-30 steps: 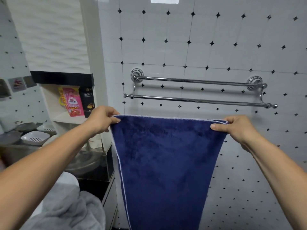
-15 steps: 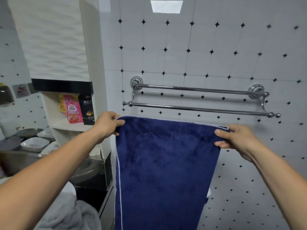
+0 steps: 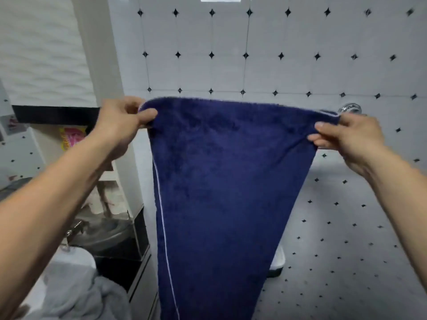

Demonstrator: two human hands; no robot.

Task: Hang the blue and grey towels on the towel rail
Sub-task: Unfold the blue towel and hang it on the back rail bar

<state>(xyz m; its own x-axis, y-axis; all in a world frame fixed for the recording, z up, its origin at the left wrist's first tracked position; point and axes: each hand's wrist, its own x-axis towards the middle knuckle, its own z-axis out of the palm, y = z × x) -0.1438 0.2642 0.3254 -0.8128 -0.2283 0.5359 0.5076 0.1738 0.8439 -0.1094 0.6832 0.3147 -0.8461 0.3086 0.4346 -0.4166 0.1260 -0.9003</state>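
Observation:
The dark blue towel hangs spread in front of the tiled wall, held by its top edge. My left hand pinches the top left corner and my right hand pinches the top right corner. The chrome towel rail is almost wholly hidden behind the towel; only its right wall mount shows just above my right hand. The grey towel lies crumpled at the bottom left, below my left forearm.
A white column and a shelf unit with a pink packet stand to the left. A glass basin sits below the shelf. A white container shows low behind the towel.
Both hands have lifted the blue towel upward, so its top edge now stands at rail height and covers both bars that were visible above it earlier.

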